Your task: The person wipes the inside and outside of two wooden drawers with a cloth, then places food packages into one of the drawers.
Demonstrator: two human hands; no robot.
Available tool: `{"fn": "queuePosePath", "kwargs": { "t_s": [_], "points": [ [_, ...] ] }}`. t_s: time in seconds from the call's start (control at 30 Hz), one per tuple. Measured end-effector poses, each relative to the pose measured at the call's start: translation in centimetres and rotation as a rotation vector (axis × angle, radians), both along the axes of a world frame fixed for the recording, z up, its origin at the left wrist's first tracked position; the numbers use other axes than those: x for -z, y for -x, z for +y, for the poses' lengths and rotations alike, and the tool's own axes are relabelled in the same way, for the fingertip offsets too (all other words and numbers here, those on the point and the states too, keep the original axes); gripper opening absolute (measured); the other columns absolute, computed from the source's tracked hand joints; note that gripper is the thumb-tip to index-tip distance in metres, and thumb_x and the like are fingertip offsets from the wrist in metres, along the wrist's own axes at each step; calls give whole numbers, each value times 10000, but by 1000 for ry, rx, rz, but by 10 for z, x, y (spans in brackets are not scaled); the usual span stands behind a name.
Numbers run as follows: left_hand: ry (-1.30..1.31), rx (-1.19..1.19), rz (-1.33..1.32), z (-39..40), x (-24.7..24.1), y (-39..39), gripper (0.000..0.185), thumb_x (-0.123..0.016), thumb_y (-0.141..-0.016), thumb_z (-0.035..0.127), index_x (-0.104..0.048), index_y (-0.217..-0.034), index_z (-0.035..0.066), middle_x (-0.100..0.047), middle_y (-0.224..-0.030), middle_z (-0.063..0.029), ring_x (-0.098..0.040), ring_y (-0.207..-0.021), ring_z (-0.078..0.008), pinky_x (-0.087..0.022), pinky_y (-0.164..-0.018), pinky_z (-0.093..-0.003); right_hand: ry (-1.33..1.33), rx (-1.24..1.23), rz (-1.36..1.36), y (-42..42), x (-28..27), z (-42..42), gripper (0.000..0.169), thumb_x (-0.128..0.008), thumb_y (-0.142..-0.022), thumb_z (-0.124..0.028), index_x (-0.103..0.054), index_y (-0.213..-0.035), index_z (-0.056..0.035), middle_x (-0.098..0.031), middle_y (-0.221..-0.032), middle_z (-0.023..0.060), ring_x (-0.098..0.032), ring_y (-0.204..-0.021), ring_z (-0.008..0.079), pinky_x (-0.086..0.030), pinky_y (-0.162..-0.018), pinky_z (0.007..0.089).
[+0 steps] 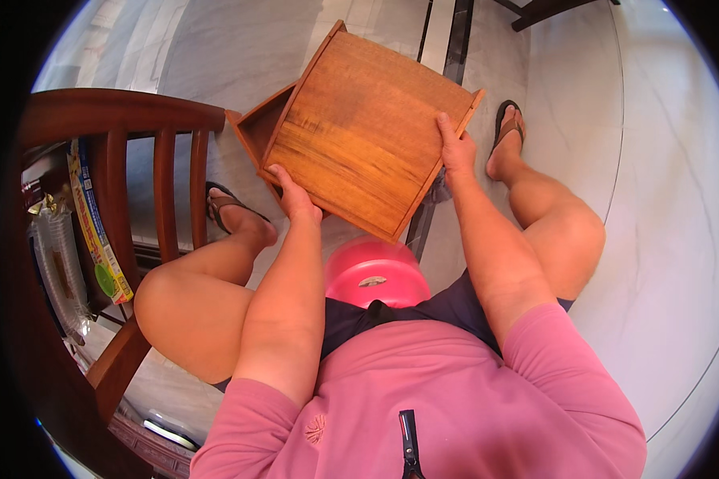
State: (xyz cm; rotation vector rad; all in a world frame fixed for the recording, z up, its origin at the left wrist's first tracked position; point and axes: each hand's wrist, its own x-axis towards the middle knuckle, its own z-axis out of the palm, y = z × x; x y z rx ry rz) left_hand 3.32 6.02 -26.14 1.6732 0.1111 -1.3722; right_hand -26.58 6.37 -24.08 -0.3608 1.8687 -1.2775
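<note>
A flat wooden drawer [365,132], its broad panel facing up, is held tilted in front of me. My left hand [296,194] grips its near left corner, with the thumb on top. At the right edge my right hand [457,149] holds it, thumb resting on the panel and fingers hidden beneath. Behind the left side of this piece, partly covered by it, is another wooden part with raised walls [262,123]; whether the two are joined I cannot tell. Some grey cloth-like material [437,190] shows below the right edge.
Beneath me is a pink plastic stool [377,272]. A dark wooden chair [117,173] stands close on the left, with a long printed box [96,221] and clear plastic packaging [63,269] beyond its slats. Part of dark wooden furniture [551,11] reaches in at the top right.
</note>
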Motion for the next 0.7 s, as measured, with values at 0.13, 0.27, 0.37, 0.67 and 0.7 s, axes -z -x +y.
{"fn": "queuePosePath", "kwargs": {
  "t_s": [0.13,0.27,0.37,0.67,0.7],
  "points": [
    [-15,-6,-32,0,6,-2,1163,-601,-866,840,-282,-1628,21,-404,-1636,-135,-481,-1418,-291,-413,-1164,-438,26,-10,-22,-2,-6,-3,791,-848,-869,-508,-620,-1365,65,-690,-1311,148,-652,-1181,218,-498,-1005,318],
    [-3,18,-56,-5,1,-1,1094,-628,-886,797,-300,-1636,71,-424,-1629,-116,-494,-1401,-280,-432,-1146,-434,12,-40,-1,-1,-3,-6,770,-843,-876,-495,-623,-1360,61,-699,-1295,149,-665,-1150,219,-507,-993,324],
    [25,27,-52,-6,21,-9,1056,-656,-890,767,-308,-1642,113,-451,-1608,-108,-508,-1385,-279,-449,-1131,-430,20,-51,-13,4,6,-7,768,-827,-885,-512,-626,-1356,60,-705,-1280,151,-672,-1131,228,-511,-986,333],
    [-68,201,-8,-12,-18,1,1099,-598,-915,788,-281,-1636,23,-415,-1624,-134,-452,-1431,-275,-388,-1176,-403,-105,242,-314,29,44,16,898,-617,-923,-727,-626,-1384,44,-651,-1380,194,-612,-1270,295,-451,-1075,380],
    [-67,205,-20,-11,-18,1,1101,-596,-914,791,-273,-1639,29,-412,-1626,-130,-454,-1430,-274,-385,-1177,-402,-292,122,-73,38,54,26,868,-640,-919,-698,-603,-1422,9,-621,-1416,208,-592,-1298,319,-448,-1089,403]
  ]
}}
